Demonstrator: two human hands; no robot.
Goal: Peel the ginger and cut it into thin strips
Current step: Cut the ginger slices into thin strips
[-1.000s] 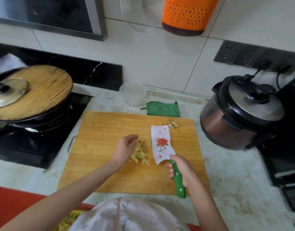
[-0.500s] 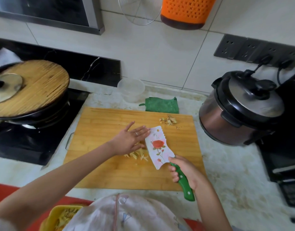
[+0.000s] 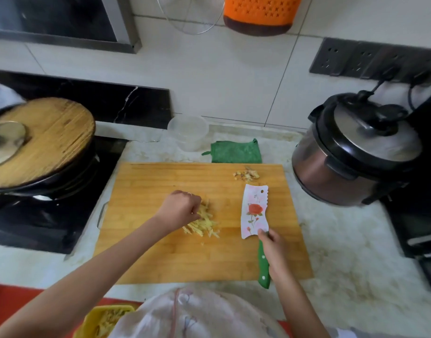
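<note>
Ginger strips (image 3: 201,223): a loose yellow pile is seen left of centre on the cutting board (image 3: 161,259), well apart from the peel scraps (image 3: 246,175) at the far edge.
Pile axis: the long axis runs near to far and leans right at its far end; the near end fans out. The lie of single strips is too fine to be told.
Left hand (image 3: 179,208): the fingers are curled down, with a bunch gripped at the far end of the pile.
Right hand (image 3: 273,251): it is closed round the green handle just behind the blade.
Knife (image 3: 254,211): the broad flowered face is turned up and the tip points away, toward the wall. The long axis is near to far, about parallel to the pile and just right of it. The handle end overhangs the near edge of the board.
Stage: cutting is judged nearly done, with the strips being gathered.
Risk, scatter: strips could be dragged across or off the board if the loose pile is squeezed unevenly.
Risk, cut: fingers could be nicked if the gathering hand strays toward the blade.
Risk, mixing: peel could be swept into the strips.
</note>
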